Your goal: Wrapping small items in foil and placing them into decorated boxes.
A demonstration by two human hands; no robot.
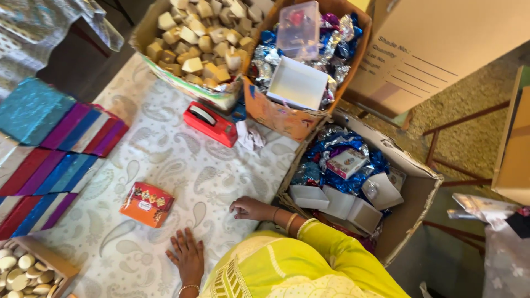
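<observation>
Two bare hands rest on the patterned cloth of the tabletop (182,165) near its near edge, both empty: the left hand (187,256) lies flat, palm down with fingers spread, and the right hand (249,208) lies loosely curled just beside the tabletop's right edge, gripping nothing. Nearest to them, just left of the right hand and above the left, sits a small orange gift box (147,203) with a decorated lid, apart from both hands. Farther toward the far edge lies a red tape dispenser (210,123), with a crumpled scrap of white paper (249,136) just beside it. Along the left edge stand stacks of flat boxes (52,160) in blue, purple and red. At the far edge an open carton of tan wrapped pieces (196,41) stands beside a carton of shiny foil wrappers (309,66). Off the right edge, a lower carton (408,165) holds blue foil and small white boxes.
</observation>
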